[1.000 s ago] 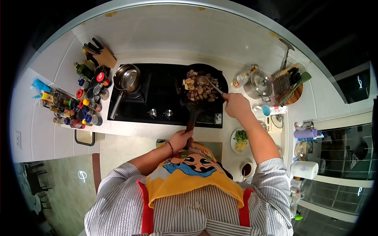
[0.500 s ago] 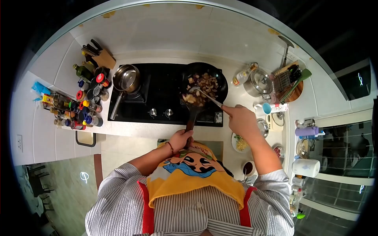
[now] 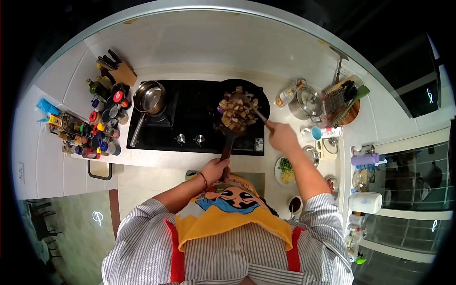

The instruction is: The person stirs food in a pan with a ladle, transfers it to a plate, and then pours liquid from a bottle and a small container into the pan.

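Left hand [image 3: 216, 168] gripping wok handle [image 3: 227, 145]; right hand [image 3: 283, 137] closed around spatula [image 3: 261, 115], its far end in food [image 3: 237, 111] beyond.

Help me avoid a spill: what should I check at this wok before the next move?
1. Left hand gripping the wok handle: ok.
2. Right hand holding the long-handled utensil, far end at the food: ok.
3. Food inside the wok, none seen spilled: ok.
4. Saucepan apart from the wok: ok.
5. Plate of chopped greens off the cooktop: ok.
6. Flame under the wok: cannot tell; the wok hides it.
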Available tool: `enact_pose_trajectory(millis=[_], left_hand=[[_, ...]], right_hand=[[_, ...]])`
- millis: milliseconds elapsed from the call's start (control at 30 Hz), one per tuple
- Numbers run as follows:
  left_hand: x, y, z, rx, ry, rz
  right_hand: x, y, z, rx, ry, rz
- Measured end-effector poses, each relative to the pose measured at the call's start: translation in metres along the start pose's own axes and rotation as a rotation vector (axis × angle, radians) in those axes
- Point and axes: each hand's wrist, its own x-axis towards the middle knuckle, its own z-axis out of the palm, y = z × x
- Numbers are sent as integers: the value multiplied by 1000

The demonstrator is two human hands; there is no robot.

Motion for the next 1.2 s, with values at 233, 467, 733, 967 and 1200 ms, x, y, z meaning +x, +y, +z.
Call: enact_pose_trajectory(millis=[233, 467, 733, 967, 1200], left_hand=[[-2, -1, 1, 34, 20, 0], [-2, -1, -2, 43, -7, -6], [-2, -1, -1, 15, 4, -18], [-7, 5, 4, 36, 40, -36], [-2, 1, -2, 97, 35, -30]], right_hand=[[-62, -31, -91, -172, -107, -116], [-30, -14, -53, -311, -83, -170], [-30, -14, -66, -345, -170, -157], [5, 18, -14, -90, -91, -33], [-23, 17, -50, -22, -90, -109]])
